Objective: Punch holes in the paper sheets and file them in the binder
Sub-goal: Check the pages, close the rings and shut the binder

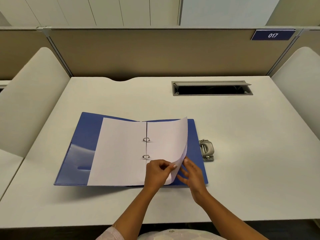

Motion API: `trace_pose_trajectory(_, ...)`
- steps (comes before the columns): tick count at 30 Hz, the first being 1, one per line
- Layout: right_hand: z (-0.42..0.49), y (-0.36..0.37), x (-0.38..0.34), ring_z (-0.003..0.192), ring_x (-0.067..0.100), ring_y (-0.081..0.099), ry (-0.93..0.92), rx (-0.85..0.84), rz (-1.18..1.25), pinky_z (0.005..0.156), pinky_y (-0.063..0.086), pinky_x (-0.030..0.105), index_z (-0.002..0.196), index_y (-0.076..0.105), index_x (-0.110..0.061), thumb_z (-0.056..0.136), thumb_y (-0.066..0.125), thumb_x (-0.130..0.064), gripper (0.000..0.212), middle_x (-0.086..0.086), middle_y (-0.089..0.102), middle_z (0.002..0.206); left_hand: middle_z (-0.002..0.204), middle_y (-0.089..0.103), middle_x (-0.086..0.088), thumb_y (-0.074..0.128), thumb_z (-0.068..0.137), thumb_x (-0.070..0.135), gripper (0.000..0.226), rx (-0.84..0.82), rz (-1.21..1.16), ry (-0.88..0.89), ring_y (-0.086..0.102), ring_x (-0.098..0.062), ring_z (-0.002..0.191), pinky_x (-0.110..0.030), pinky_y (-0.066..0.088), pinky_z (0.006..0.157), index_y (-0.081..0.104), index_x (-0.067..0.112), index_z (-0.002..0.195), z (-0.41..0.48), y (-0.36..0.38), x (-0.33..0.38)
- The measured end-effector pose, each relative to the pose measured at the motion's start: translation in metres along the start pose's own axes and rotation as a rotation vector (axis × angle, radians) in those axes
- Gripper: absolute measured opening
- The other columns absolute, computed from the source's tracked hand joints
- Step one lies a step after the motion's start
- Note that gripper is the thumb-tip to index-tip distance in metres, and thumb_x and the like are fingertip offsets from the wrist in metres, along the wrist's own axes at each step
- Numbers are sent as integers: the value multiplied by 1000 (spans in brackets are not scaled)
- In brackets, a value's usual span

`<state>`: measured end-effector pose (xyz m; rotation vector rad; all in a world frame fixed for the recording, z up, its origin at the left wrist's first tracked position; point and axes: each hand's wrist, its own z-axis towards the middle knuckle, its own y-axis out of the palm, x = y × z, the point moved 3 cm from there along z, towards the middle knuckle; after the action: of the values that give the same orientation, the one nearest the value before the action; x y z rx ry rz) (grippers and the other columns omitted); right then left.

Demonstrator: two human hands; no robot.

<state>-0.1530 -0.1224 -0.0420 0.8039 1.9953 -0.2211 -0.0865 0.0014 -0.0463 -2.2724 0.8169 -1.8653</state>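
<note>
Partly behind the sheet [170, 141], right hand [192, 176] seems open; left hand [158, 172] pinches it.

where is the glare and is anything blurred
Head view: white glare on the clear pocket inside the binder; right hand slightly smeared, rings and hole punch sharp; soft shadow on the desk below the binder's front edge.

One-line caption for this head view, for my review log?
Left hand pinches a curled sheet in the open blue binder, right hand extended behind it, hole punch idle on the desk alongside.
</note>
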Motion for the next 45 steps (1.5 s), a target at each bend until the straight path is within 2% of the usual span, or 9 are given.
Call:
trace_pose_trajectory(8,7,-15,0,97,23,58,4,97,-169,71,58,40,100,60,-20,94,55,-29,12,1,61,100,50,60,7,83,67,36,30,109,-171,-79,53,-12,51,-31,46,60,63,22,50,1,-22,-1)
trace_pose_trajectory(14,22,-42,2,73,22,59,-74,147,-531,65,60,43,85,65,2,91,59,-23,27,20,65,89,69,69,5,74,77,40,26,426,-120,-40,63,-13,67,-27,48,60,65,18,67,-5,-90,-11)
trace_pose_trajectory(18,27,-52,2,77,20,65,-151,167,-713,73,54,34,84,69,-11,89,63,-29,20,5,70,81,82,70,1,69,82,42,26,597,38,-43,63,-15,77,-23,45,63,68,16,80,-14,-135,-34)
trace_pose_trajectory(22,25,-54,5,76,19,64,-206,113,-773,69,51,28,81,65,-16,88,63,-32,17,-1,68,78,94,71,-8,69,82,41,29,722,260,-24,61,-24,86,-39,52,73,71,13,89,-24,-165,-60)
trace_pose_trajectory(31,15,-39,16,102,12,56,-204,-62,-853,90,45,26,130,51,-20,90,58,-38,44,-10,60,116,94,71,-15,70,82,33,25,842,550,-82,59,-35,90,-50,46,80,70,9,90,-37,-194,-88)
trace_pose_trajectory(38,21,-30,31,113,22,56,-87,-56,-893,100,45,39,141,36,-18,83,48,-63,73,0,55,133,106,66,-17,69,83,27,22,924,538,-131,54,-37,100,-56,43,86,67,10,96,-44,-194,-93)
trace_pose_trajectory(41,38,-31,50,113,27,54,-17,-13,-886,102,44,47,114,52,-24,67,36,-87,80,1,57,125,125,55,-16,69,82,27,41,902,524,-131,45,-38,118,-54,36,97,56,15,118,-45,-187,-93)
trace_pose_trajectory(43,47,-25,59,98,23,52,10,-13,-873,96,46,44,77,41,-34,60,27,-95,65,-8,52,92,130,51,-14,70,80,27,48,873,508,-107,40,-37,123,-52,33,101,51,17,123,-43,-181,-87)
trace_pose_trajectory(45,35,-3,48,105,27,54,-2,-41,-835,98,45,42,91,49,-25,67,26,-90,74,-6,55,101,126,55,-11,71,80,27,44,785,484,-12,43,-33,121,-44,34,100,55,19,120,-38,-170,-76)
